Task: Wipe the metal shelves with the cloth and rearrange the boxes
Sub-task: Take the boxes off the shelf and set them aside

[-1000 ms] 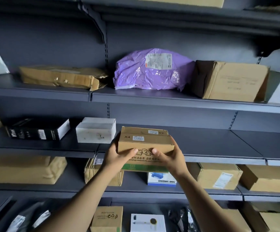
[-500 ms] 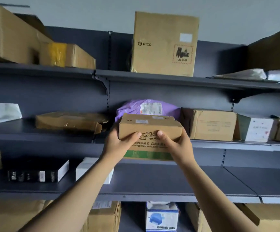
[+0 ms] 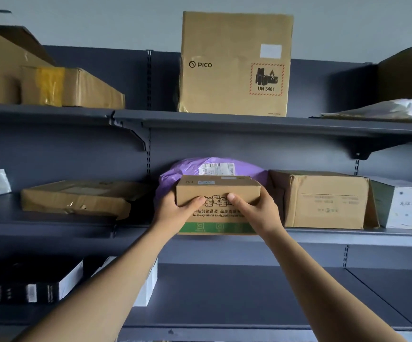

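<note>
Held box: small cardboard carton (image 3: 218, 191), "X4" on top, Chinese print and "Technology creates quality" on the front, green band below.
Place: at the front edge of the middle metal shelf (image 3: 348, 236), right before a purple mailer bag (image 3: 168, 186) with a barcode label.
Left hand (image 3: 175, 211): grips the carton's left end, thumb on the front.
Right hand (image 3: 256, 211): grips the right end, thumb on the front.
Right neighbour: brown box (image 3: 323, 201), faint print unreadable.
Top shelf (image 3: 224, 122): tall carton (image 3: 234, 65) marked "PICO", battery hazard label "UN 3481".
</note>
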`<act>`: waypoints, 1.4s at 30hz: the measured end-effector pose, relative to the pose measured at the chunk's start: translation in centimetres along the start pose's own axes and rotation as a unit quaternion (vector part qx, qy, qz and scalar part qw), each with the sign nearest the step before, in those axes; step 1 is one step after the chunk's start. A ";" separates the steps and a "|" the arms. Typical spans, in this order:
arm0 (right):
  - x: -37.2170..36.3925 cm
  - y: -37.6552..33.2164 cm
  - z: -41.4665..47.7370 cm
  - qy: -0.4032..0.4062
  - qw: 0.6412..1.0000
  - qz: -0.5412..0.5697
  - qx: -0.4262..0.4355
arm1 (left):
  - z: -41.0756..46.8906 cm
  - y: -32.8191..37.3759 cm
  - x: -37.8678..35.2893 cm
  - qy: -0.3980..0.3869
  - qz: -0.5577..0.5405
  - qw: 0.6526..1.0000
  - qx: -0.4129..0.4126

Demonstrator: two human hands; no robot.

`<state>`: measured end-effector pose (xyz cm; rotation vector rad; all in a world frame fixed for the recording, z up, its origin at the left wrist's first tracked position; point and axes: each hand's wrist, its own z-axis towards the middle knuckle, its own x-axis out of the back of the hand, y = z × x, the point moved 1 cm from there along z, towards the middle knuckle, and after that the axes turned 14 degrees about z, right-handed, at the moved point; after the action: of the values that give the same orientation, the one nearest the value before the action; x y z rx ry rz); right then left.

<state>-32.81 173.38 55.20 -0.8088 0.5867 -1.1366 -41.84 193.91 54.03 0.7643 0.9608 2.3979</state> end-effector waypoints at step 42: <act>-1.6 5.0 1.2 0.099 0.994 0.017 0.053 | 0.7 -5.5 -0.2 0.008 -0.005 0.999 0.041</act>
<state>-29.65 176.18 51.90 -0.5972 0.6959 -1.2142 -40.18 197.79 50.44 0.7689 1.0734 2.3711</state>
